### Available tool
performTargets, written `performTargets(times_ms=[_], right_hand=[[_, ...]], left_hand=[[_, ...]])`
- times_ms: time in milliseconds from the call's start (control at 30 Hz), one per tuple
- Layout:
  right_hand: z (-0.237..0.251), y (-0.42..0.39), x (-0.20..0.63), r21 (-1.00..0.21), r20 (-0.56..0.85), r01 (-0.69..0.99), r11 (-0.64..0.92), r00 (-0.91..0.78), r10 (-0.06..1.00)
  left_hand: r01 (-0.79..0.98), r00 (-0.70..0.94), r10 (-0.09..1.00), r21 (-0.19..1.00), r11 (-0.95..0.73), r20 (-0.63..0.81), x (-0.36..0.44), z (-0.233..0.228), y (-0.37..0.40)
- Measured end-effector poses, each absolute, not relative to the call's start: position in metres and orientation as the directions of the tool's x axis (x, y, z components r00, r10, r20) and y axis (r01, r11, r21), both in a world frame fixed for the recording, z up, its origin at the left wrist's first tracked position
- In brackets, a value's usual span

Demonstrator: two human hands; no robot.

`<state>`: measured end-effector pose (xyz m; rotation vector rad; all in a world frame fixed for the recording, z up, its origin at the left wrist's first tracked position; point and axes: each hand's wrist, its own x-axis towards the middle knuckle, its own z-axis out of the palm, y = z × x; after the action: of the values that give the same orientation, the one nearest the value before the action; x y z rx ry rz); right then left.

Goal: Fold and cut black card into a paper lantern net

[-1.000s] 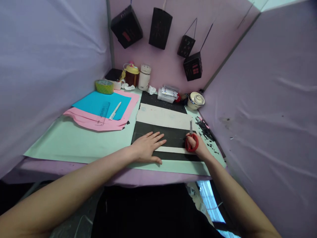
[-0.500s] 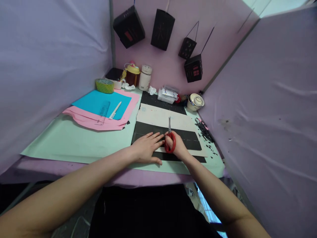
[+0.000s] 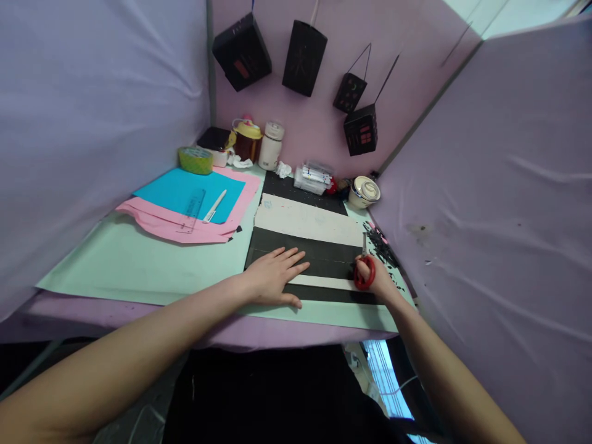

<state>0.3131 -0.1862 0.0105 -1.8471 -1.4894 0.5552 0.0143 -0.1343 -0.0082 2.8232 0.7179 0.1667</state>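
Observation:
My left hand (image 3: 276, 276) lies flat on the left part of a black paper strip (image 3: 324, 256), its fingers spread and pointing right. At the strip's right end, my right hand (image 3: 378, 277) is closed around red-handled scissors (image 3: 365, 272), whose blades point away from me. Beneath the black strip a pale sheet (image 3: 305, 217) shows above and below it. Another black paper edge (image 3: 330, 293) sticks out at the near side. The fingertips of my right hand are close to the strip; whether they touch it I cannot tell.
Blue paper (image 3: 180, 191) on pink sheets (image 3: 185, 233) lies left, bearing a clear ruler (image 3: 193, 206) and a white pen (image 3: 215, 206). Black scraps (image 3: 386, 250) cover the right edge. A tape roll (image 3: 195, 160), white bottle (image 3: 271, 145), marker box (image 3: 314, 177) and lidded tub (image 3: 364, 192) stand behind.
My right hand, with the scissors, has moved right along the black strip, away from my left hand to the strip's right end. My left hand has stayed in place.

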Motion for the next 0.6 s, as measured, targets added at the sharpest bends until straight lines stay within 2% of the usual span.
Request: performTargets(times_ms=[200,600], right_hand=[[0.012,-0.183,0.301,-0.739,0.105,0.669,-0.081,0.233,0.967],[0.004,-0.160,0.196,-0.841,0.135,0.537,0.069,0.085,0.987]], left_hand=[[0.457,0.875,0.481,0.240,-0.857,0.052,0.014,-0.007,-0.134],[0.456,0.875,0.480,0.214,-0.864,0.071,0.013,-0.006,-0.135]])
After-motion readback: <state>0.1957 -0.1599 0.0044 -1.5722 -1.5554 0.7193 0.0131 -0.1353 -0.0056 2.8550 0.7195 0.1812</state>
